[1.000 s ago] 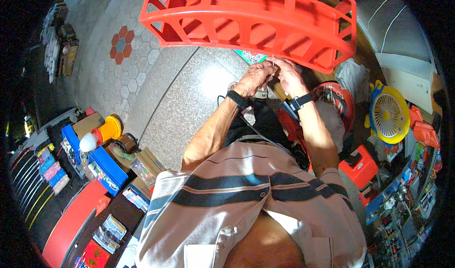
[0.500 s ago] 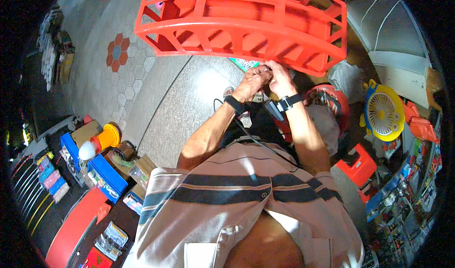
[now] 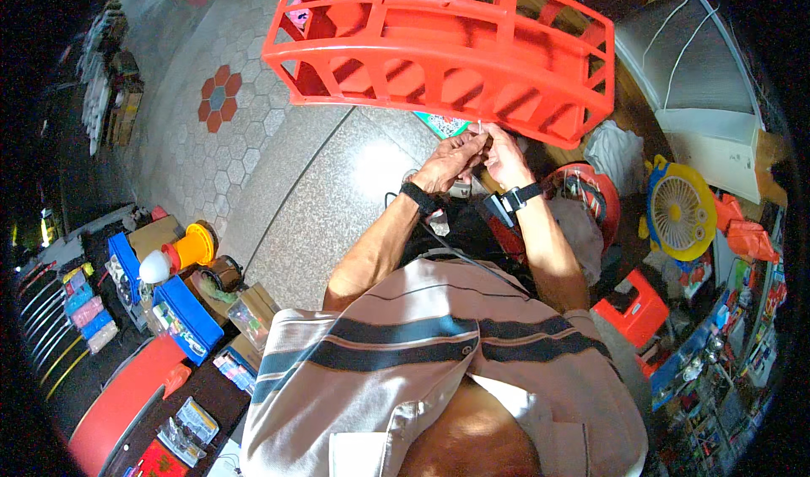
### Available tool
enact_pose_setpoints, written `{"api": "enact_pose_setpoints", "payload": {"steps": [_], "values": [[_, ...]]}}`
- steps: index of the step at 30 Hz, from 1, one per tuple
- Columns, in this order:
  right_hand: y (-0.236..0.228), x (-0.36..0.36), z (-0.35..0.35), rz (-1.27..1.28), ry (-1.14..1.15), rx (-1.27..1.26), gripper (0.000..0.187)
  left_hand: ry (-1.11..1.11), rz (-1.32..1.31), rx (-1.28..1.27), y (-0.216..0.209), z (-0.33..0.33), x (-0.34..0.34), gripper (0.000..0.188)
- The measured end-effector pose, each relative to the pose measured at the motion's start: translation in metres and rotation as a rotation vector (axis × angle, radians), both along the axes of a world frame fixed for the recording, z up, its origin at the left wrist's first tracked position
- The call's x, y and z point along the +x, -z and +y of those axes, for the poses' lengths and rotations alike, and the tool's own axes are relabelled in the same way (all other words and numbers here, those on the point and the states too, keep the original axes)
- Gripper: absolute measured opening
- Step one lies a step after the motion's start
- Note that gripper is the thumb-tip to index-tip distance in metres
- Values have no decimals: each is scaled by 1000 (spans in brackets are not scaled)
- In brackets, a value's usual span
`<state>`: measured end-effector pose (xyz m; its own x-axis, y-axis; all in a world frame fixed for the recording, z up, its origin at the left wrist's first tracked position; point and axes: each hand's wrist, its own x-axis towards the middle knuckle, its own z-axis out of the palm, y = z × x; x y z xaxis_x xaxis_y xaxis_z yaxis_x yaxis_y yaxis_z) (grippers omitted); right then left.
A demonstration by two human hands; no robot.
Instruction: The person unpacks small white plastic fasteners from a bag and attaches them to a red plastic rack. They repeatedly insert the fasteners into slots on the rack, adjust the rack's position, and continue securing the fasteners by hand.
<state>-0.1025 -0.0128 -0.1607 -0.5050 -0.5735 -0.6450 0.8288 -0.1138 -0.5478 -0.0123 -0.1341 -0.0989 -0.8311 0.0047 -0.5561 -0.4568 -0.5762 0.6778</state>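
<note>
the left hand [image 3: 451,158] and the right hand [image 3: 504,152] meet fingertip to fingertip just under the near lower rail of an orange-red plastic crate-like frame [image 3: 439,51]. both hands are curled shut, pinching something small and thin between them; it is too small to tell what it is. a thin pale wire end [image 3: 480,126] sticks up just above the fingers, touching the frame's rail. each wrist wears a black strap, the left wrist strap [image 3: 418,197] and the right wrist strap [image 3: 510,200]. beyond the left hand, under the frame, lies a green patterned card [image 3: 441,124]. to the right of the right hand sits a yellow toy fan [image 3: 679,211], well apart. the speckled stone floor [image 3: 321,207] lies below the left forearm.
</note>
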Motion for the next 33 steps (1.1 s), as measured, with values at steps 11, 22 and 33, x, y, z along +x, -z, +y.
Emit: {"api": "enact_pose_setpoints", "payload": {"steps": [11, 22, 33], "values": [[4, -2, -8, 71, 19, -116, 21, 103, 65, -40, 11, -6, -13, 16], [26, -21, 0, -166, -137, -207, 20, 188, 97, -266, 21, -8, -18, 29], [-1, -20, -7, -164, -193, 22, 25, 118, -29, -4, 25, -2, -14, 29]]}}
